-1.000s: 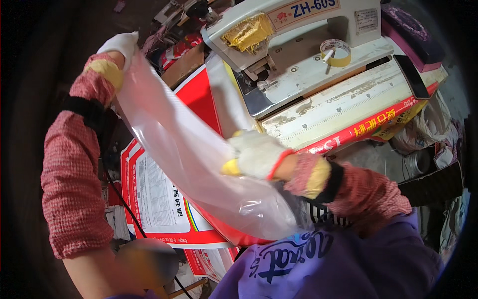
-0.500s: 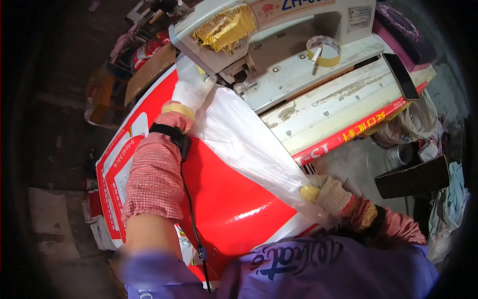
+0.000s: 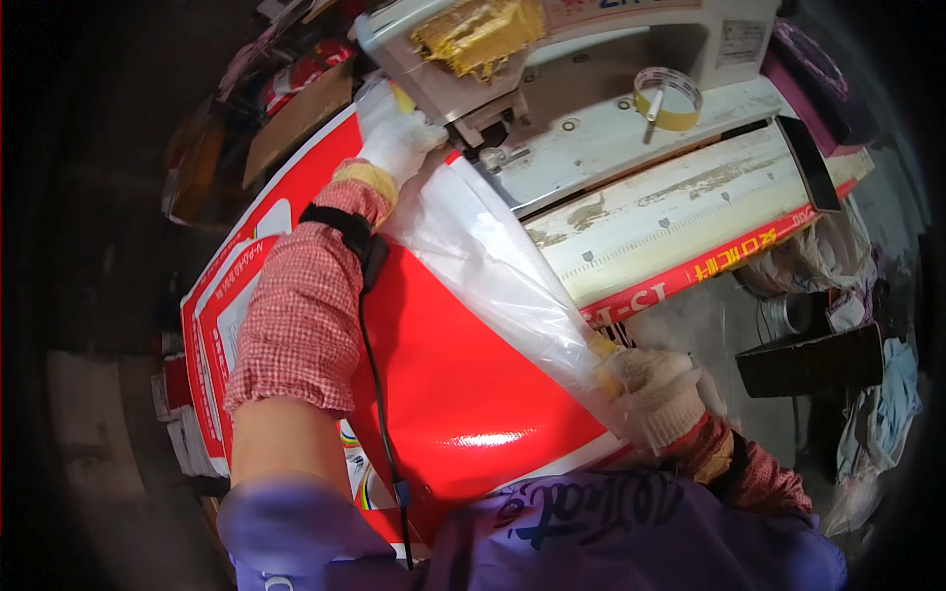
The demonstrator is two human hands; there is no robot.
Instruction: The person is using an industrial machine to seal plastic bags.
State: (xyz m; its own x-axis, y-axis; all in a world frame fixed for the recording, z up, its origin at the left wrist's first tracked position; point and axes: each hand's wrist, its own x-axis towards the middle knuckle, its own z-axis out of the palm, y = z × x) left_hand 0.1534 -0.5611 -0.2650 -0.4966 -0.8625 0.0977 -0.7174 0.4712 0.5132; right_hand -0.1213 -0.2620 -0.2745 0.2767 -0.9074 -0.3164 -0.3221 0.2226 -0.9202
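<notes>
A large red and white woven sack lies across my lap and the machine's front. A whitish translucent plastic liner shows along its edge, running slantwise between my hands. My left hand, in a white glove, is closed on the sack's edge at the far end, beside the head of a grey sewing machine. In a worn knit glove, my right hand grips the near end of the same edge, below the machine table's corner. The fingertips of both hands are partly hidden.
A roll of tape with a white stick in it rests on the machine bed. The ruled work table borders the sack on the right. A dark box stands at right; a cable hangs from my left wrist.
My left hand has moved slightly farther away along the machine head. My right hand has shifted its hold at the near end. A small red patch of sack now shows beside the machine head.
</notes>
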